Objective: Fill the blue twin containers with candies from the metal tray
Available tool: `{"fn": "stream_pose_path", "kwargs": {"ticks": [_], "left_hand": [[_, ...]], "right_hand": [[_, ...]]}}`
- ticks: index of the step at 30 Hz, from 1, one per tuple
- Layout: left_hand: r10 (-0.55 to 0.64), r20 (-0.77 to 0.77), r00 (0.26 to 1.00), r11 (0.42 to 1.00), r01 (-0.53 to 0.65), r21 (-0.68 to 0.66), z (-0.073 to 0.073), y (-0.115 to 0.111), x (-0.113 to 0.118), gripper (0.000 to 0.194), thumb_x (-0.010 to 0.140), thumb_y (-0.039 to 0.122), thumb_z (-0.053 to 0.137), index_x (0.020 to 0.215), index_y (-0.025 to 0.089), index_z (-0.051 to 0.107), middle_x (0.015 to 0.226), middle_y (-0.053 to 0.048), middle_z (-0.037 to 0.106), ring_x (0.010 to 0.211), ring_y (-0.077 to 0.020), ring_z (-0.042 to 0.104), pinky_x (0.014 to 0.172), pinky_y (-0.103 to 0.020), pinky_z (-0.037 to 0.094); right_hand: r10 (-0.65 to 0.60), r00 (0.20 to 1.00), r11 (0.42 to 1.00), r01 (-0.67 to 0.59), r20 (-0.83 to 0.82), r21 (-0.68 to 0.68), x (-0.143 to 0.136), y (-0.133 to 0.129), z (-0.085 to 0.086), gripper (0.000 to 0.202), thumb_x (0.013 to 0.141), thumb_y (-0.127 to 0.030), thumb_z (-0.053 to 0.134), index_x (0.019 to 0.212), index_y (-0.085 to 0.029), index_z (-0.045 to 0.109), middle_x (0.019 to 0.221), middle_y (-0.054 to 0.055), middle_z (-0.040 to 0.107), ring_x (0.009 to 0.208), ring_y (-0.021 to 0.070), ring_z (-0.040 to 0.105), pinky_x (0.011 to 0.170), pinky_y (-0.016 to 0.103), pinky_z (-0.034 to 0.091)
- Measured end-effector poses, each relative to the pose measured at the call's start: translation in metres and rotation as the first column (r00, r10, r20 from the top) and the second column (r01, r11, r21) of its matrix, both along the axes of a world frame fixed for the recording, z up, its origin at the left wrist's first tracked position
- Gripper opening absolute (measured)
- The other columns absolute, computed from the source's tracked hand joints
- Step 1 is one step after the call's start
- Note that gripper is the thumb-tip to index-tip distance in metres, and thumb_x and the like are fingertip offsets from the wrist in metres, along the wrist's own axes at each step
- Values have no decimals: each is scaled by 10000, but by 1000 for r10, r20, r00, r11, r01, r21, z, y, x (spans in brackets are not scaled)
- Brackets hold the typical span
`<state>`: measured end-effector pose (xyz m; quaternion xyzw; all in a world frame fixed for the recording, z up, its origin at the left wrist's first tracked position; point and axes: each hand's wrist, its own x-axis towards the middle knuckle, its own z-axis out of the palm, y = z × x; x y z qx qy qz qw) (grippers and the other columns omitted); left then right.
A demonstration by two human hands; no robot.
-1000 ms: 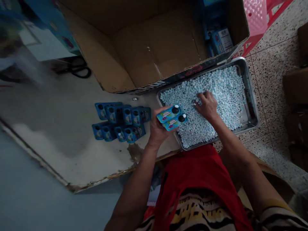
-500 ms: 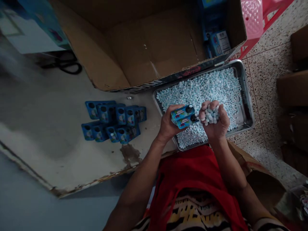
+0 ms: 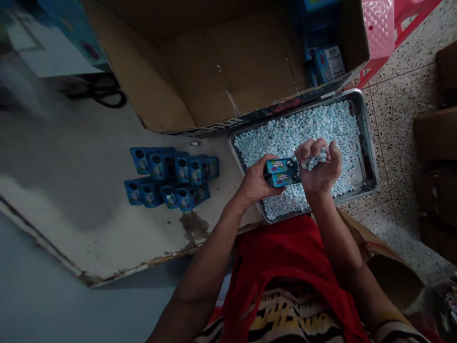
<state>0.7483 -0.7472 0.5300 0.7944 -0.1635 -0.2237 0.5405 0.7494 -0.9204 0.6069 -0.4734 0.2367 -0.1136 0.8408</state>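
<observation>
The upper edge crops the brown cardboard box (image 3: 228,66); the black-handled scissors' (image 3: 109,95) blades are blurred.

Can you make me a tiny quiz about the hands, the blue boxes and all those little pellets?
1. How many little blue boxes show in the left hand? a) none b) two c) five
2. True or false: the right hand holds pale pellets like those in the metal tray.
3. Fill in the colour: the person wears a ___ apron.

Key: 1. b; 2. true; 3. red.
</observation>
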Motion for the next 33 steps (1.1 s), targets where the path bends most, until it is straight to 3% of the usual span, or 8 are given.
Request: {"fn": "stream_pose_path", "kwargs": {"ticks": [5,9,13,17,24,27,29,33], "left_hand": [[-61,-11,998,998,61,-24,3,1,2,739,607,173,956,1276,253,651,1169,-3,770,1030,-225,747,906,-328,594],[-50,69,996,967,65,-246,-2,2,9,725,694,344,995,1330,260,656,1269,-69,756,1173,-286,741,1007,-418,597],[-44,171,984,844,129,-521,-8,-2,20,723,764,528,978,1375,325,649,1354,-108,747,1312,-362,708,1139,-581,558],[-42,181,983,774,147,-616,-21,-19,23,738,772,587,959,1400,371,638,1338,-87,754,1332,-371,699,1185,-650,523],[74,-24,997,781,-73,-620,-37,-22,4,880,674,529,1032,1404,339,579,1459,-115,705,1337,-367,707,1088,-580,603],[65,-22,998,766,-64,-640,-36,-15,4,876,682,512,1033,1411,335,579,1431,-112,719,1341,-367,699,1113,-567,580],[70,22,997,738,-36,-674,-35,-12,7,875,671,508,1042,1403,340,593,1418,-105,725,1348,-362,687,1120,-555,568],[76,87,993,707,8,-707,-36,-7,11,822,684,550,1027,1367,307,638,1421,-126,717,1366,-366,669,1184,-575,520]], "right_hand": [[65,998,996,-63,21,-58,-3,2,3,662,946,-742,618,575,-261,354,587,-25,364,597,153,405,633,343,440],[-53,995,991,62,-79,116,-7,-28,-13,646,990,-650,630,601,-256,296,563,-61,267,544,135,322,575,311,430],[-196,923,918,291,-330,270,-23,-74,-41,426,1008,-438,635,677,-245,450,618,-48,458,578,110,482,567,252,486],[-288,754,869,465,-590,170,-48,-97,-55,176,947,-261,690,801,-222,601,751,-24,637,678,87,636,601,185,563],[-226,809,950,306,-543,60,-65,-91,-56,176,777,-259,848,871,-191,716,752,-33,648,658,67,608,540,143,501],[-139,838,989,94,-527,-111,-67,-88,-54,262,742,-386,869,866,-198,736,768,-22,673,667,85,604,577,187,496],[-86,846,959,-73,-527,-273,-70,-89,-52,291,751,-450,859,859,-209,738,792,-15,686,696,101,612,627,219,499],[-47,848,820,-269,-528,-506,-75,-94,-50,271,790,-482,808,874,-229,758,835,-9,699,758,130,619,704,271,517]]}}
